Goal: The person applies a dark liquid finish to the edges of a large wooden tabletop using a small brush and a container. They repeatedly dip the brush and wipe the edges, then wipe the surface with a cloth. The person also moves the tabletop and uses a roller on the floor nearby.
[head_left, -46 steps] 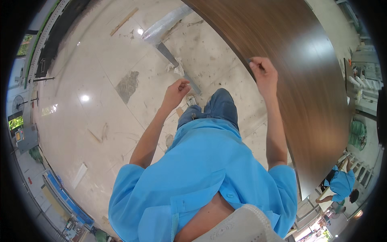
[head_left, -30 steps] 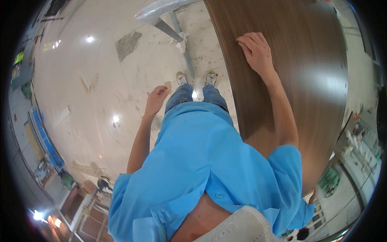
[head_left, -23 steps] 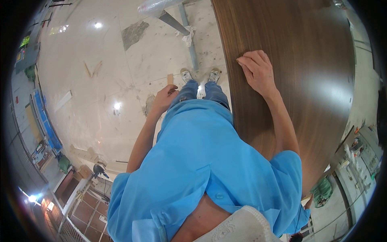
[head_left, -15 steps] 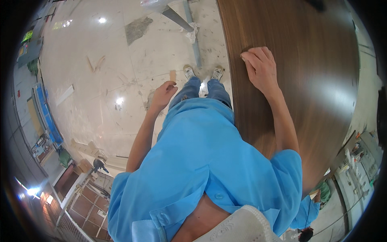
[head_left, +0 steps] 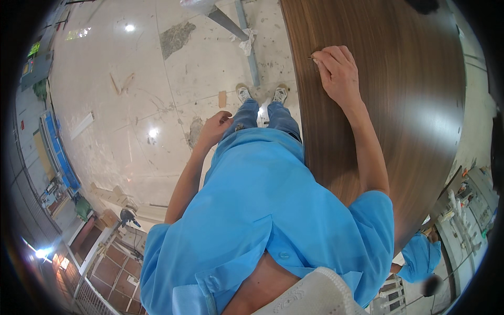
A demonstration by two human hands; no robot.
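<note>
My right hand point(head_left: 340, 73) is over the dark brown wood-grain panel point(head_left: 388, 136), near its left edge. Its thumb and fingers are pinched together. A thin, dark sliver point(head_left: 311, 58) sticks out at the fingertips, too small to name. Beside my left thigh hangs my left hand point(head_left: 216, 127), its fingers loosely bent and somewhat apart, and nothing shows in it.
Ahead of my shoes point(head_left: 280, 94) a grey metal leg point(head_left: 228, 23) and bar stand on the pale, scuffed floor. A small tan piece point(head_left: 222, 98) lies there too. Another person in a blue shirt point(head_left: 420, 257) is at the lower right, beyond the panel.
My right hand has moved slightly forward along the panel, and the thin sliver now shows at its fingertips. My left hand has come closer to my thigh. The other person has shifted.
</note>
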